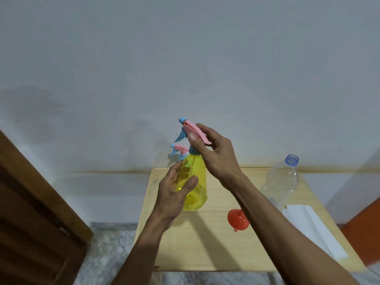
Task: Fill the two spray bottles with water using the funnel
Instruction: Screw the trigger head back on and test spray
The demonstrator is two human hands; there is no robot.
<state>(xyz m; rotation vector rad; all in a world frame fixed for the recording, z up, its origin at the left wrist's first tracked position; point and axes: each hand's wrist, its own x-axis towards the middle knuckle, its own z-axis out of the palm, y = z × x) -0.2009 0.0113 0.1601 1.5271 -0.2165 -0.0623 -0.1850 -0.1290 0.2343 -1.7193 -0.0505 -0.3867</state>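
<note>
A yellow spray bottle (196, 182) is lifted slightly above the wooden table (205, 243). My left hand (174, 192) grips its body from the left. My right hand (213, 153) holds its pink and blue spray head (192, 130) at the top, thumb on the side. Behind it, the pink and blue head of a second spray bottle (178, 152) shows; its body is hidden. A red funnel (237, 219) lies on the table, partly behind my right forearm. A clear, uncapped plastic water bottle (283, 182) stands at the right.
A folded white paper towel (312, 227) lies at the table's right edge. A brown wooden door (37, 223) stands to the left. The wall is right behind the table, and grey marble floor lies below.
</note>
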